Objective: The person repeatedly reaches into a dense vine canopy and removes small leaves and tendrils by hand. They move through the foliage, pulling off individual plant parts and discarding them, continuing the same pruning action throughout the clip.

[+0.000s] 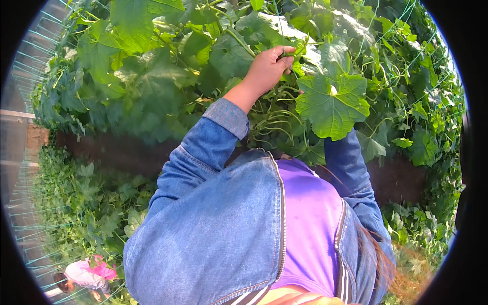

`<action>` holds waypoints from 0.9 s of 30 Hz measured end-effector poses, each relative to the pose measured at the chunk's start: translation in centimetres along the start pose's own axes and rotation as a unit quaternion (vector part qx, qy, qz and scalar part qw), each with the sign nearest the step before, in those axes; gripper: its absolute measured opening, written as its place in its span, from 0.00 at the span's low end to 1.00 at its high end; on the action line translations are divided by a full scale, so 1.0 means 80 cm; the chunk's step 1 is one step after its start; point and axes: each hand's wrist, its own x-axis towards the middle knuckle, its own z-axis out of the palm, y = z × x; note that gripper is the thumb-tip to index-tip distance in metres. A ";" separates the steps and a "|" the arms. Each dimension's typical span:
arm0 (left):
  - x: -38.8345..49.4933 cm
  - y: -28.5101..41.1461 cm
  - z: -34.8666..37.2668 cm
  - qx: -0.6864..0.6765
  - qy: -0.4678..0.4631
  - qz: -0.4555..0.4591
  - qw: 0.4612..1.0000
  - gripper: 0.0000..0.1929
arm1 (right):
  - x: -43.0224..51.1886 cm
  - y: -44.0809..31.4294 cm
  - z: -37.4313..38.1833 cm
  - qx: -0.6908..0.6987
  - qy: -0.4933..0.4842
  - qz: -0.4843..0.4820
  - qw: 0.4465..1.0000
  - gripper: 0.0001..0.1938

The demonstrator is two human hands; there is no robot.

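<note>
My left hand (270,69) is raised among the climbing vines, its thumb and fingers pinched together. Between them are a thin green vine shoot (301,47) and a length of hanging twine (279,23). A broad lobed leaf (333,108) covers most of my right hand (334,90); only a bit of a finger shows over the leaf, so its grip is hidden. Pale curling tendrils and stems (276,124) hang just below my left hand.
Dense leafy vines (152,72) climb twine in front of me, with more strings (404,19) at upper right. A strip of dark soil (114,152) runs between the plant rows. At lower left, another person (85,272) bends among plants behind me.
</note>
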 end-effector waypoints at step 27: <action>-0.077 -0.246 -0.023 0.260 -0.080 -0.126 0.954 0.18 | -0.141 -0.165 -0.174 0.232 0.162 -0.261 0.923 0.12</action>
